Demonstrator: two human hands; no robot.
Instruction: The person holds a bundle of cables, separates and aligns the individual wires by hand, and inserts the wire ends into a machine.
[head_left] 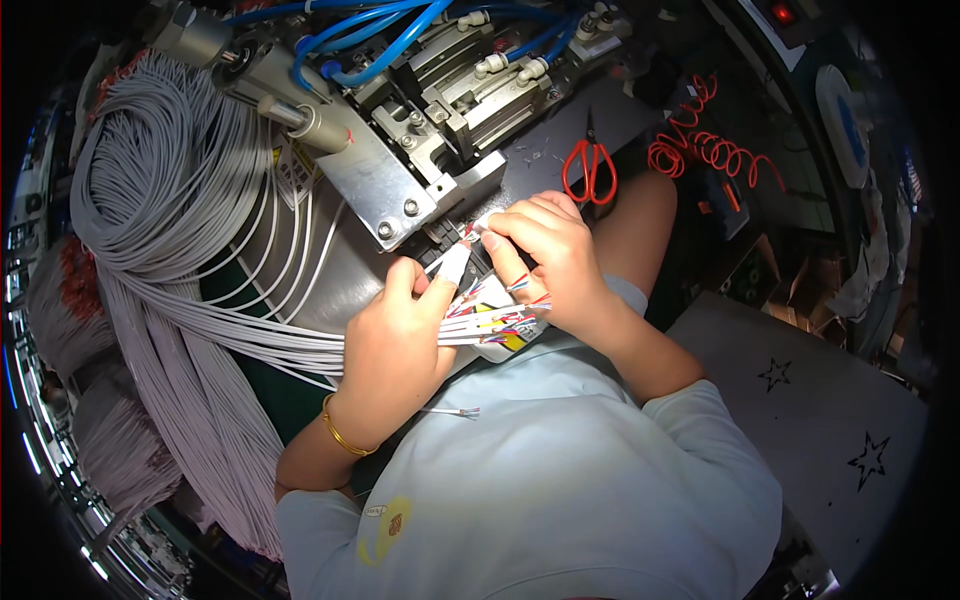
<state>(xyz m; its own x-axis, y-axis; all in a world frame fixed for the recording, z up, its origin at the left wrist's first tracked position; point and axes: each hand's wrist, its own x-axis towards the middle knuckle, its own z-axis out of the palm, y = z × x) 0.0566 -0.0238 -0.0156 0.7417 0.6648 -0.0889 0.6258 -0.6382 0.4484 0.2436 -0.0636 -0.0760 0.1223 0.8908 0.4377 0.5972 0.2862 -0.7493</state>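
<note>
My left hand (395, 325) is closed round several grey-white cables (470, 328), whose stripped ends fan out in red, blue and white wires toward my right forearm. Its thumb, in a white covering, presses near the coloured wires (468, 232) of one cable end. From the other side my right hand (550, 255) pinches at that same end with thumb and forefinger. Both sets of fingertips meet just below the metal block (400, 190) of a pneumatic machine. The exact grip on the wires is partly hidden by the fingers.
A big coil of grey cable (160, 170) lies at the left, its strands running to my left hand. Blue air hoses (400, 45) top the machine. Red-handled scissors (590, 172) lie beyond my right hand, near a coiled red hose (715, 150). One loose cable end (455, 411) rests by my shirt.
</note>
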